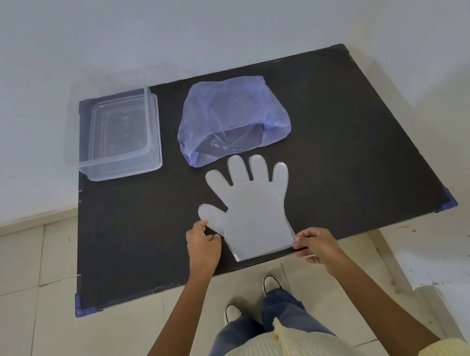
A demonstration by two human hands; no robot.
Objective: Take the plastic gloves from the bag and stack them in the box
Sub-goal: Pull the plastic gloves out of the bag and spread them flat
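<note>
Both hands pinch the flat plastic glove (pixel 252 212) at thumb and cuff; bag (pixel 231 119) beyond, box (pixel 119 135) far left.

Soft, even daylight, faint shadows, slight overall blur, wide-angle bowing at the edges

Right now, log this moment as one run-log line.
gloves: flat on table, outside bag | left hand: pinching thumb side | right hand: pinching cuff corner | box: looks empty
</note>
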